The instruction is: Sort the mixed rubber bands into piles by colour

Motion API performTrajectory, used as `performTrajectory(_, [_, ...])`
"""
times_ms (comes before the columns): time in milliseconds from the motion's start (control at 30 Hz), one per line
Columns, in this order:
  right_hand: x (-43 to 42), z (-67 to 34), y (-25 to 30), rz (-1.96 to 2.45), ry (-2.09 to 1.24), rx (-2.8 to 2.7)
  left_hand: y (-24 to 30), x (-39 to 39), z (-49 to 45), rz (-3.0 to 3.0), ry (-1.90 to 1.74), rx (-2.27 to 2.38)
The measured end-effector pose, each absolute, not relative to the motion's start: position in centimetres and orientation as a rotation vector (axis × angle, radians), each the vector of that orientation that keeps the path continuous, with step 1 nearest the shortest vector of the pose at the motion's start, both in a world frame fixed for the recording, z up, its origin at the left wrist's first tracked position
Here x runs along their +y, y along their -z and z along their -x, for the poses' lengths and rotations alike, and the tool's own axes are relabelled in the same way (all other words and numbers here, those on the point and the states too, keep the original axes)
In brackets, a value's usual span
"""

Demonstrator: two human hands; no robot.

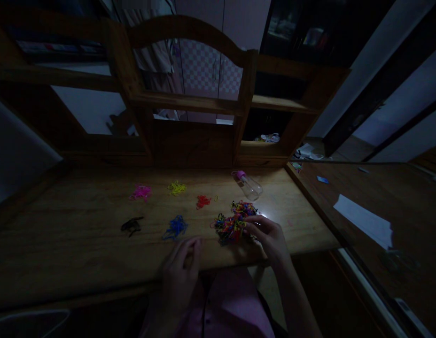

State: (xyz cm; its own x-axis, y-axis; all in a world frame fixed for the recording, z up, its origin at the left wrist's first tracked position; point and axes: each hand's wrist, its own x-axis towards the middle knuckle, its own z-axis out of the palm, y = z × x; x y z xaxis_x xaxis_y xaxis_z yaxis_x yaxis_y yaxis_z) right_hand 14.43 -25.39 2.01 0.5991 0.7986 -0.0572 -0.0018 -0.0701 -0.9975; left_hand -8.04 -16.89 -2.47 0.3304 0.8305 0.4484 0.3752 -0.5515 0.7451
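Observation:
A mixed heap of coloured rubber bands (232, 221) lies on the wooden desk (80, 253). My right hand (269, 237) rests at its right edge, fingers curled into the bands. My left hand (181, 265) sits near the desk's front edge, fingers bent together; what they hold, if anything, is too dark to make out. Small sorted piles lie further left: pink (141, 192), yellow (176, 188), red (203, 202), blue (175, 227) and black (132, 225).
A clear plastic bottle with a pink cap (249, 184) lies on its side behind the heap. A wooden hutch with shelves (190, 103) rises at the back. To the right stands another surface with a white paper (364, 220). The room is dim.

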Motion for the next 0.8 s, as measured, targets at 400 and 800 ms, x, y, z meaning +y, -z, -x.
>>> performTrajectory(400, [-27.7, -12.8, -2.9, 1.504, -0.636, -0.764, -0.7, -16.7, -0.7, -1.746, -0.797, 0.427])
performTrajectory(800, [-27.6, -12.7, -2.2, 1.537, -0.549, -0.705, 1.1, -16.3, 0.4, -1.8, -0.961, 0.619])
